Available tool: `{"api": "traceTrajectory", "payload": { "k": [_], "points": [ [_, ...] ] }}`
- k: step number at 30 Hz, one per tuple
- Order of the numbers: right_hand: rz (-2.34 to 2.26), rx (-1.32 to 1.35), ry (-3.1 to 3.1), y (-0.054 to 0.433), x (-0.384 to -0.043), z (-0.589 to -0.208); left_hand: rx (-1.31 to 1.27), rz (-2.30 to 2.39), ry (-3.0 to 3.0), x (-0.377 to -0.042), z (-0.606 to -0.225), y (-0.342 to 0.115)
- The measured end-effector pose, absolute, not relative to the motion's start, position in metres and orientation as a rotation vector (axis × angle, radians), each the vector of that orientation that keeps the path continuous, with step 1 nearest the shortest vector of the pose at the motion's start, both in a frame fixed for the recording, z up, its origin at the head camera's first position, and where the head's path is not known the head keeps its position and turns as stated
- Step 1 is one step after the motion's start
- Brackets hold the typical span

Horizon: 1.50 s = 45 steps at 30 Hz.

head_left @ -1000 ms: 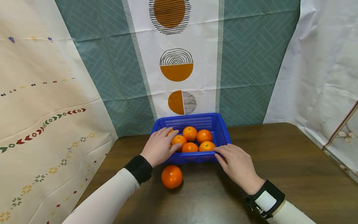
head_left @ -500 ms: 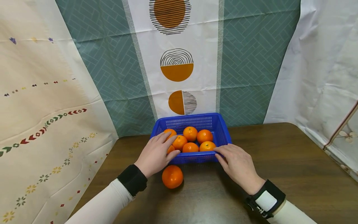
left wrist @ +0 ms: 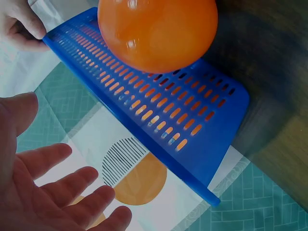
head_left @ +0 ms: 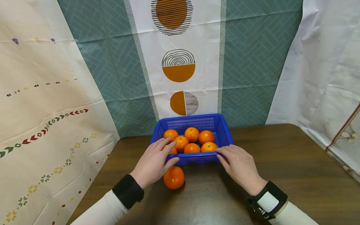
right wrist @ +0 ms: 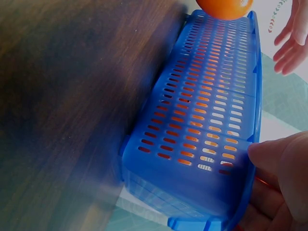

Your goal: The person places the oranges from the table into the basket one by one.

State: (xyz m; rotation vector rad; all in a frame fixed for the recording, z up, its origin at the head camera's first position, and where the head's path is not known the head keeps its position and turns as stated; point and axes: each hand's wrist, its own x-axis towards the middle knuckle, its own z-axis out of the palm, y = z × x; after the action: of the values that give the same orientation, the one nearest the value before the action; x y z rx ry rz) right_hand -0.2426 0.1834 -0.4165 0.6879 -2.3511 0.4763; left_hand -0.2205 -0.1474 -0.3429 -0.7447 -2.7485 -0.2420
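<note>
A blue plastic basket (head_left: 194, 158) with slotted walls stands on the table, holding several oranges (head_left: 192, 134). My right hand (head_left: 239, 167) pinches its rim at the front right corner; in the right wrist view the thumb (right wrist: 267, 156) lies outside the wall and the fingers curl over inside. My left hand (head_left: 152, 164) hovers at the basket's front left corner, holding nothing, its fingers (left wrist: 79, 185) spread apart in the left wrist view. One loose orange (head_left: 174, 178) sits on the table just in front of the basket, right beside the left hand.
The brown wooden table (head_left: 281, 162) extends to both sides of the basket. Behind it hangs a green and white patterned cloth (head_left: 247, 68). A cream embroidered cloth (head_left: 50, 103) drapes along the left side, and a white cloth (head_left: 323, 78) hangs at the right.
My left hand has drawn back from over the oranges, down and left toward the basket's front left corner, uncovering oranges there. The right hand has stayed on the rim.
</note>
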Motion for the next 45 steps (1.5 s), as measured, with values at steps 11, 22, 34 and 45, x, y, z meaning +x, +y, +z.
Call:
{"api": "traceTrajectory", "payload": {
  "k": [11, 22, 34, 45],
  "points": [
    [0.476, 0.695, -2.352, 0.184, -0.243, -0.419, -0.763, -0.291, -2.728, -0.205, -0.357, -0.150],
    [0.477, 0.694, -2.360, 0.185, -0.243, -0.420, -0.750, -0.337, -2.740, -0.191, -0.373, -0.148],
    [0.483, 0.695, -2.378, 0.185, -0.244, -0.420, -0.766, -0.323, -2.723, -0.185, -0.386, -0.145],
    [0.481, 0.690, -2.372, 0.184, -0.244, -0.416, -0.774, -0.303, -2.752, -0.179, -0.394, -0.141]
  ]
}}
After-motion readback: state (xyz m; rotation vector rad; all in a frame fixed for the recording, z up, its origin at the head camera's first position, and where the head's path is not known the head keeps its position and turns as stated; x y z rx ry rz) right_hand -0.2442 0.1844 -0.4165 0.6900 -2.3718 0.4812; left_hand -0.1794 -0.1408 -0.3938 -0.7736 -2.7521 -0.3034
